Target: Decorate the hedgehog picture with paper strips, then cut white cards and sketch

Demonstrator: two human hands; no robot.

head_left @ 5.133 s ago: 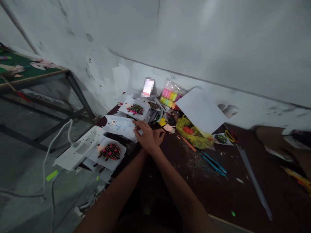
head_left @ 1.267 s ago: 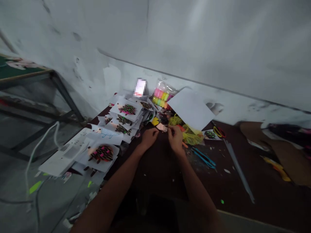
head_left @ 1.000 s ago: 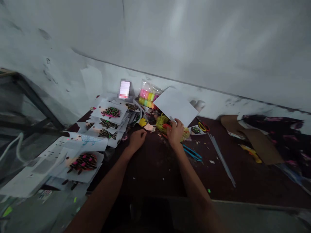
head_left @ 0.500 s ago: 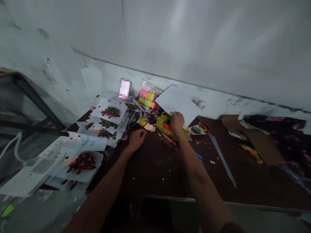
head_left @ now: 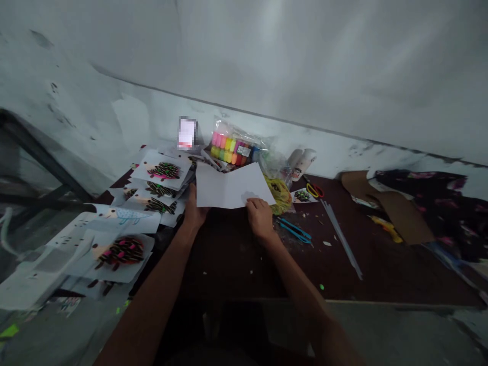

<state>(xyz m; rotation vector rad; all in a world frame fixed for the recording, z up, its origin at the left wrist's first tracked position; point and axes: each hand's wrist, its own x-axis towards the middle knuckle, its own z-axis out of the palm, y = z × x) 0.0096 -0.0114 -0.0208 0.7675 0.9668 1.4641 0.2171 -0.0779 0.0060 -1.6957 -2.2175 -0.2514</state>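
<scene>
A white sheet of paper point(head_left: 224, 188) is held above the dark table point(head_left: 229, 264), bent a little near its middle. My left hand point(head_left: 195, 211) grips its left edge, the thumb upright beside it and the fingers partly hidden. At the lower right edge, my right hand point(head_left: 261, 216) pinches the sheet between thumb and fingers. Just right of that hand lie a yellow plastic bag point(head_left: 280, 195) and a blue cutting tool point(head_left: 295, 231). Behind the paper stands a clear pack of colourful clay point(head_left: 231, 148).
Cards with hedgehog pictures point(head_left: 163, 172) are stacked at the left, near a lit phone point(head_left: 186, 133). To the right are yellow-and-red scissors point(head_left: 314, 190), glue sticks point(head_left: 343, 239), white bottles point(head_left: 301, 163), a yellow glue gun point(head_left: 387, 229) and brown cardboard point(head_left: 404, 218).
The paper has come down and left, in front of the clay pack. My left hand has moved from the table to its left edge; the right hand has moved down and left with it.
</scene>
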